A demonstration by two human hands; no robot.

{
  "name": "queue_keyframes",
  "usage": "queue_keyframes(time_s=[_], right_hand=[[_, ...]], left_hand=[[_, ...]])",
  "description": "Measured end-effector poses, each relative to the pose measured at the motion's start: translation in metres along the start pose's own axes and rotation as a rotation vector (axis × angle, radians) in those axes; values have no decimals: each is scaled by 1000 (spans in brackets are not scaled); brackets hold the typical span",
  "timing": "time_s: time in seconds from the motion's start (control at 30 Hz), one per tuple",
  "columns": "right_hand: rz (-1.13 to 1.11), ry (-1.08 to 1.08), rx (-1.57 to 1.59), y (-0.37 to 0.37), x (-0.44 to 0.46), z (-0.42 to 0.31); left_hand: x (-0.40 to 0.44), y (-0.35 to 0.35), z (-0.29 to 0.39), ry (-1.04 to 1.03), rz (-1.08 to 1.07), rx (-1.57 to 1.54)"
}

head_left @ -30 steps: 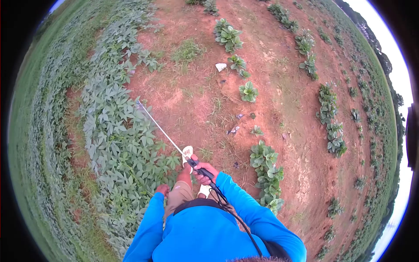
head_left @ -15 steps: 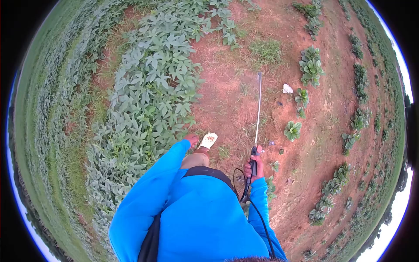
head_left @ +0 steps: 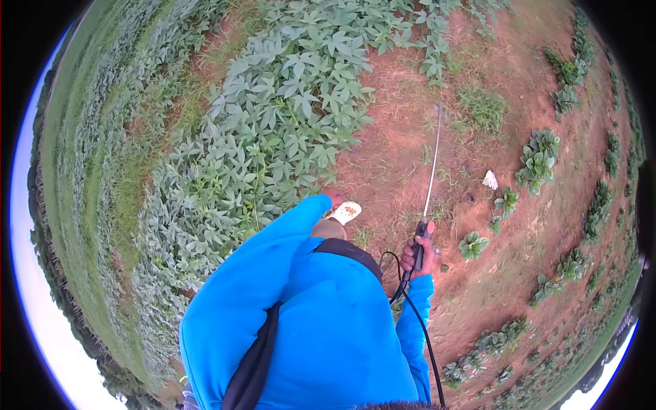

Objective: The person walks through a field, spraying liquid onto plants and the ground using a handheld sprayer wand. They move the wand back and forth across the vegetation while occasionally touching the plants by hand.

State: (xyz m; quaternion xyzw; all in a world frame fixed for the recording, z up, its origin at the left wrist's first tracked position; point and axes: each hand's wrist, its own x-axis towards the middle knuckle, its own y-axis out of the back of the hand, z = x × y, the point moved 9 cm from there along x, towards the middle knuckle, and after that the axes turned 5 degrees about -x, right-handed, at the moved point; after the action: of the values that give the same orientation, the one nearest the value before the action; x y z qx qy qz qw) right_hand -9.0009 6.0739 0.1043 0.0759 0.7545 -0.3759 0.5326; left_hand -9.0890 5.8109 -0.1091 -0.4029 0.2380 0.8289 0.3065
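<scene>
My right hand (head_left: 422, 257) is wrapped round the black handle of a sprayer wand (head_left: 432, 167). Its thin metal lance points forward over the bare soil, and a black hose (head_left: 425, 329) runs back from the handle along my sleeve. At the end of a blue sleeve, my left hand (head_left: 334, 198) hangs low beside the leafy crop (head_left: 273, 116), close to my light-coloured shoe (head_left: 346, 212). The sleeve and the small size of that hand hide how its fingers are set.
A dense row of leafy plants borders the left side. On the right, small broad-leaved plants (head_left: 538, 162) stand in rows on reddish soil (head_left: 400, 147). A white scrap (head_left: 490, 180) lies near them, and a grass tuft (head_left: 482, 109) grows ahead.
The view has turned, so the plants, wand and both hands sit further right in the picture. My right hand keeps its hold on the sprayer wand.
</scene>
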Motion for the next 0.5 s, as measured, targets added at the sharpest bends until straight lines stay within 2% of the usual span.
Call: queue_keyframes(time_s=[0.07,0.17,0.27,0.33,0.5], right_hand=[[-59,-42,7,-22,8,-9],[-275,-135,-23,-71,11,-18],[-308,-148,-60,-88,13,-27],[-287,-123,-59,-94,10,-36],[-155,-90,-100,-74,-6,-56]], left_hand=[[10,-1,-7,-27,10,37],[24,1,-12,4,17,7],[20,12,14,4,-18,-39],[22,19,22,68,6,-122],[47,18,16,68,-36,-218]])
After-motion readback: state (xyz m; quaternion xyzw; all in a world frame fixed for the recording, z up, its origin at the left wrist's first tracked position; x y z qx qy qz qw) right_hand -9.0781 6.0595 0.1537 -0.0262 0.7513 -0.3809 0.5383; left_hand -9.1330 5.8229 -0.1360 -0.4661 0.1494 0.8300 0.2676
